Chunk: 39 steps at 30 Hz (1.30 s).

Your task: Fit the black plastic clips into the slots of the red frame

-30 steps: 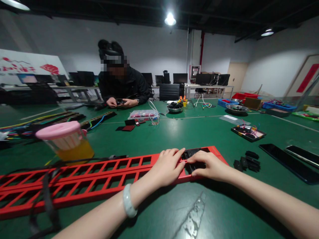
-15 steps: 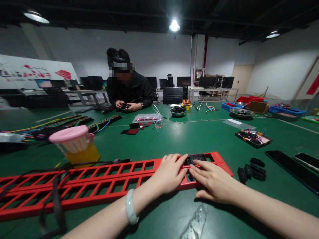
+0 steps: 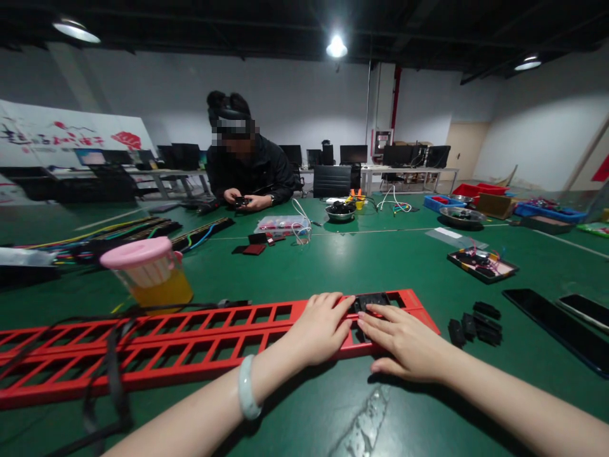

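Observation:
A long red slotted frame [image 3: 209, 343] lies across the table before me, with two rows of rectangular openings. Black rectangular parts [image 3: 373, 300] sit in openings near its right end. My left hand [image 3: 323, 327] rests on the frame just left of these parts, its fingers stretched toward them and a bracelet on the wrist. From the right, my right hand [image 3: 404, 339] lies with extended fingers over the black parts, its thumb apart below the frame's near edge. Both hands partly cover the parts, so how they are seated is hidden.
Several loose black parts [image 3: 478, 324] lie right of the frame, beside a dark phone [image 3: 552, 324]. A pink-lidded cup [image 3: 152, 273] stands behind the frame; a black strap [image 3: 114, 374] crosses its left side. A person [image 3: 247, 158] works across the table.
The view has shifted slightly. Both hands stay at the right end of the red frame, in nearly the same pose over the black parts.

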{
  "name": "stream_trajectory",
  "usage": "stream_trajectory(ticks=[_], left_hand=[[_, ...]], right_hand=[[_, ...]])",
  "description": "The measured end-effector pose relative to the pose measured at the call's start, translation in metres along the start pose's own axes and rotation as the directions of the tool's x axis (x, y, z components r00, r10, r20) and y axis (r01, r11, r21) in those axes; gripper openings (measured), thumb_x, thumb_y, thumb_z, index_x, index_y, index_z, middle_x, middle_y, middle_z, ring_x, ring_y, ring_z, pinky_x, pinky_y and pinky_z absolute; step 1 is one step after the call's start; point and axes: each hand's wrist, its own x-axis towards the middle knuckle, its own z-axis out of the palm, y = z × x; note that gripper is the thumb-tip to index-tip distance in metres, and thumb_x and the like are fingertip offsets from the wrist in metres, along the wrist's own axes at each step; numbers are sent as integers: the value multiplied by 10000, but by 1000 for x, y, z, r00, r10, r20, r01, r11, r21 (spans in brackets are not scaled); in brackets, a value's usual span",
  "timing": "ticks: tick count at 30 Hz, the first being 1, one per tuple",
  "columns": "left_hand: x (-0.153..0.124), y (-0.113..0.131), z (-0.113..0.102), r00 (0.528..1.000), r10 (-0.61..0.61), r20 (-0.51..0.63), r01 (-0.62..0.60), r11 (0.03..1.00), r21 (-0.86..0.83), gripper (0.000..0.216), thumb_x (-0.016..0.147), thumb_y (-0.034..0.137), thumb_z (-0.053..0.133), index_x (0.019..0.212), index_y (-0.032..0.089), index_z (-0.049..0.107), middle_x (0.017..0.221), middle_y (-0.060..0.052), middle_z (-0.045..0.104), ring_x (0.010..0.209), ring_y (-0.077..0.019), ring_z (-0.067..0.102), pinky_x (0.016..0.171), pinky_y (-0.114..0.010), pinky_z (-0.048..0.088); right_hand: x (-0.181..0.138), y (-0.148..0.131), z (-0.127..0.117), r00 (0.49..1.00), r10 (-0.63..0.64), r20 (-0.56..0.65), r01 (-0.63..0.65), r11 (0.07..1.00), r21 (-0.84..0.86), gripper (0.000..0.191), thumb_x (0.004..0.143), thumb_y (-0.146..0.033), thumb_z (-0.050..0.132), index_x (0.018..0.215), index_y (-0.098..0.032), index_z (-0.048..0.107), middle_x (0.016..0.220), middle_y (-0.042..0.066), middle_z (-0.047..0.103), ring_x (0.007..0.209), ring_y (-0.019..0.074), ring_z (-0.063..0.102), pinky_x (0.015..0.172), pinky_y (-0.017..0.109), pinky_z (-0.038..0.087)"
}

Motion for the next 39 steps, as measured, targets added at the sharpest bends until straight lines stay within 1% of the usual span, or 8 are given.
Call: stream_trajectory(ticks=[18, 21, 23, 25, 28, 30, 33, 39], left_hand=[[1, 0, 1, 1000, 15, -3, -15, 1000, -12, 384, 876, 339, 340, 1228, 224, 444, 1198, -85, 477, 1091, -229, 422, 924, -389, 326], [1, 0, 1, 1000, 16, -5, -16, 1000, -6, 386, 871, 332, 350, 1228, 221, 444, 1209, -88, 469, 1098, -234, 416, 930, -396, 321], [2, -1, 1, 1000, 18, -1, -18, 1000, -1, 385, 868, 329, 354, 1226, 222, 447, 1215, -89, 465, 1100, -238, 414, 928, -400, 321], [2, -2, 1, 1000, 20, 8, -20, 1000, 10, 384, 870, 326, 346, 1225, 218, 447, 1212, -90, 466, 1097, -238, 417, 924, -402, 325], [3, -2, 1, 1000, 21, 16, -21, 999, 24, 388, 875, 321, 332, 1229, 209, 443, 1210, -95, 466, 1094, -237, 419, 920, -400, 329], [3, -2, 1, 1000, 23, 16, -24, 999, 26, 390, 876, 320, 329, 1231, 205, 442, 1210, -98, 466, 1095, -237, 418, 919, -396, 330], [3, -3, 1, 999, 31, 11, -31, 999, 23, 388, 876, 318, 328, 1228, 204, 445, 1210, -97, 466, 1094, -235, 418, 918, -392, 332], [4, -4, 2, 999, 34, 5, -34, 999, 19, 388, 873, 313, 331, 1231, 211, 439, 1199, -90, 471, 1084, -232, 424, 916, -391, 332]], right_hand=[[-3, 5, -3, 1000, -1, 17, 2, 1000, -29, 565, 835, -470, 394, 1311, -167, 358, 1308, 103, 436, 1235, 282, 309, 993, 447, 308], [-6, 13, -14, 996, 90, 4, -89, 990, -107, 603, 811, -511, 411, 1332, -224, 316, 1321, 100, 419, 1207, 287, 350, 967, 454, 321], [-9, 22, -24, 955, 294, -38, -295, 937, -187, 669, 782, -569, 406, 1352, -250, 263, 1272, 127, 466, 1146, 310, 412, 901, 467, 364], [-15, 34, -36, 852, 519, -72, -519, 818, -248, 741, 760, -628, 367, 1368, -231, 217, 1181, 164, 526, 1051, 331, 481, 829, 472, 393], [-29, 53, -56, 711, 702, 27, -674, 692, -258, 772, 747, -678, 293, 1305, -150, 364, 1063, 192, 567, 971, 330, 517, 818, 457, 386], [-39, 64, -67, 675, 708, 207, -687, 706, -172, 757, 723, -692, 326, 1218, -139, 471, 1039, 179, 572, 983, 313, 510, 831, 416, 387], [-54, 74, -77, 659, 595, 460, -675, 738, 13, 778, 623, -652, 528, 1266, -233, 402, 1075, 109, 560, 998, 264, 507, 801, 341, 418], [-60, 79, -69, 569, 630, 528, -666, 730, -154, 813, 405, -407, 751, 1154, -221, 496, 1025, 98, 557, 984, 296, 499, 730, 350, 434]])
